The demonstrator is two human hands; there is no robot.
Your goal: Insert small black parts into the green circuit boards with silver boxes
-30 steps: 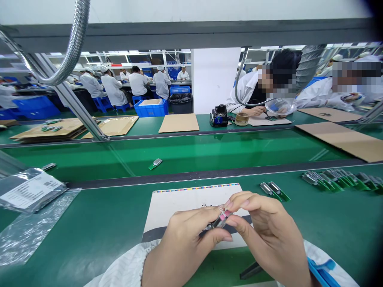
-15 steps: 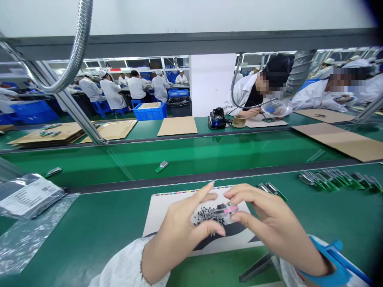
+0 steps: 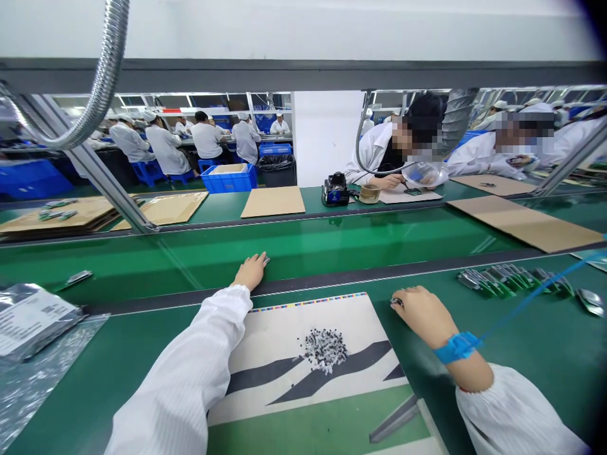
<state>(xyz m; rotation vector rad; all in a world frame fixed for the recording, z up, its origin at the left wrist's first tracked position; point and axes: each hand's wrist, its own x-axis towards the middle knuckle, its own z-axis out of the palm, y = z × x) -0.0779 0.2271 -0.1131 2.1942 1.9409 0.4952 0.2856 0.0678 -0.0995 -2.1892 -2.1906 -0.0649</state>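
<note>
My left hand (image 3: pixel 250 272) reaches onto the green belt, fingers closed on a small circuit board (image 3: pixel 267 260); only the board's silver end shows past the fingertips. Right of the printed sheet (image 3: pixel 275 328), my right hand (image 3: pixel 422 313) rests low over the bench. Its fingers curl round a small circuit board, with a dark, shiny end (image 3: pixel 396 303) peeking out; the rest is hidden. Between the arms, a pile of tiny black and clear parts (image 3: pixel 326 349) lies on the sheet. A blue wrist strap (image 3: pixel 458 348) circles my right wrist.
A row of circuit boards (image 3: pixel 515 281) lies at the right, near silver pieces (image 3: pixel 590 301). Another board (image 3: pixel 78 277) sits on the belt's left. A labelled bag (image 3: pixel 35 322) lies at left. A metal frame post (image 3: pixel 107 177) and cardboard (image 3: pixel 526 221) flank the belt. A co-worker (image 3: pixel 403 139) sits opposite.
Both hands were together above the pile, around a small blurred pinkish item. They have parted: the left went forward to the belt's board, the right moved to the bench at right.
</note>
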